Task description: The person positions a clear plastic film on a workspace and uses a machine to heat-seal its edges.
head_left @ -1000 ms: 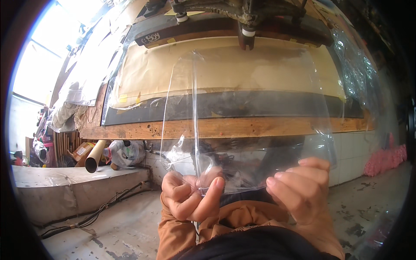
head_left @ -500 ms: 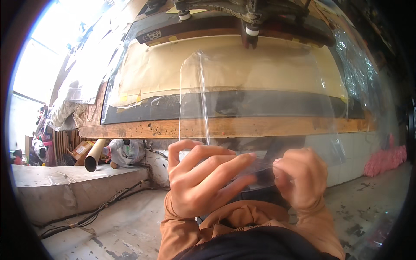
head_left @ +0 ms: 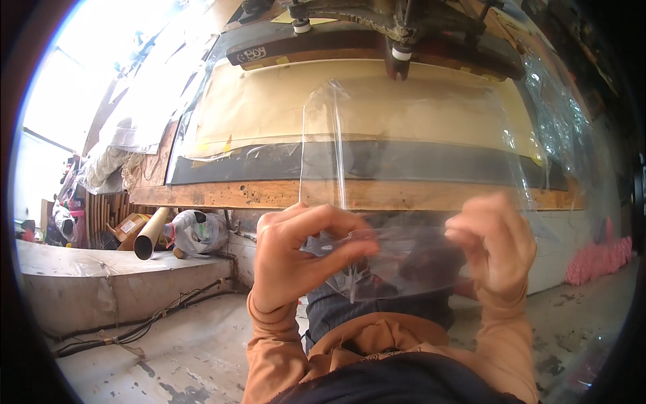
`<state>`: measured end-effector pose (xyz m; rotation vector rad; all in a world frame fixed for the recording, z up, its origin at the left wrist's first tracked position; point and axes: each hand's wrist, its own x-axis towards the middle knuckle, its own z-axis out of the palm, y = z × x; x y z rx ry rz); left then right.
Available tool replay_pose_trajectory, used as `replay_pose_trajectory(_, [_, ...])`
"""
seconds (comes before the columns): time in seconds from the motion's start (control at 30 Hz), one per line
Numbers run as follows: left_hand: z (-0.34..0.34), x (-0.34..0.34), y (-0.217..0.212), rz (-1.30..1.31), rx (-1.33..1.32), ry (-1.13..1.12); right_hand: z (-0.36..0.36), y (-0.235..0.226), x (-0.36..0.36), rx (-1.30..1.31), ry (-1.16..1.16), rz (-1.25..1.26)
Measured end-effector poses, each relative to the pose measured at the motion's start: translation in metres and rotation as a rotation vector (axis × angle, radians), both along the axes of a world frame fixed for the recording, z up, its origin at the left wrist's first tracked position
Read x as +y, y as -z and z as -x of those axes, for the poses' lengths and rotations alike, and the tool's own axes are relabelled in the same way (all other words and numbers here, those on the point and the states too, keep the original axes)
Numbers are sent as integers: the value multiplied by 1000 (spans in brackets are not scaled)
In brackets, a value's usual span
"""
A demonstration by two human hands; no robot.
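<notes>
A transparent plastic sheet, perhaps a bag, stretches from my hands over the workbench's front edge. A folded double line runs along its left side, and its near part sags between my hands toward my lap. My left hand pinches the near left part between thumb and fingers. At the right, my right hand is slightly blurred, with thumb and fingertips pressed together on the near right edge. Beneath the plastic, tan paper covers the bench top.
A dark press bar with metal fittings spans the bench's far side. The wooden front edge crosses ahead of me. At left, a cardboard tube and a plastic-wrapped bundle rest on a ledge; cables run below. Pink material lies at right.
My hands have moved apart, the right going right and slightly up. My left fingers, spread before, have closed on the plastic. Its near part now hangs visibly between my hands.
</notes>
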<state>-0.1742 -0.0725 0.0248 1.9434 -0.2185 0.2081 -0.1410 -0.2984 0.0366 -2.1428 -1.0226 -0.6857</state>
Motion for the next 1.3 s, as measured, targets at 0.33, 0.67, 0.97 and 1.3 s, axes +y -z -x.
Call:
replay_pose_trajectory(0.33, [-1,-10,-17,-112,-133,79,2,-14,0,-72,-65,40])
replay_pose_trajectory(0.67, [17,0,-36,-120,-210,112,11,-47,-8,347,-116,16])
replay_pose_trajectory(0.97, [33,-3,-68,-606,-399,184,31,-62,1,210,-114,185])
replay_pose_trajectory(1.3, [40,-6,-76,-508,-416,217,38,-78,-6,123,-117,253])
